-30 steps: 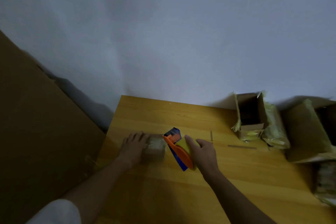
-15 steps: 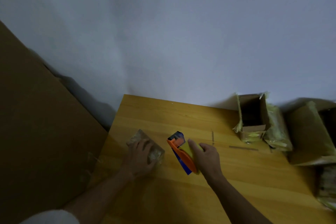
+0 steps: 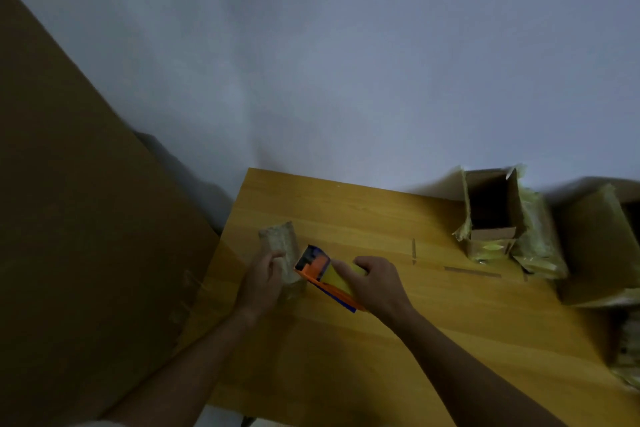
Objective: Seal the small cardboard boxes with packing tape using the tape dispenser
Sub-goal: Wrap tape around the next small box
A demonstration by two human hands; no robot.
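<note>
A small tape-wrapped cardboard box (image 3: 281, 246) lies near the left edge of the wooden table (image 3: 363, 340), its long side pointing away from me. My left hand (image 3: 264, 279) grips its near end. My right hand (image 3: 375, 282) holds the orange and blue tape dispenser (image 3: 320, 274) with its yellowish tape roll. The dispenser's front end sits right against the box's right side.
An open cardboard box (image 3: 491, 208) with loose tape on its rim stands at the back right. Taped boxes (image 3: 540, 243) lie beside it, a larger carton (image 3: 602, 246) further right. Tape strips (image 3: 472, 272) stick to the tabletop. A big cardboard sheet (image 3: 86, 218) leans at left.
My left hand has turned the small box from lying crosswise to pointing away from me. The dispenser in my right hand has moved in against the box's side.
</note>
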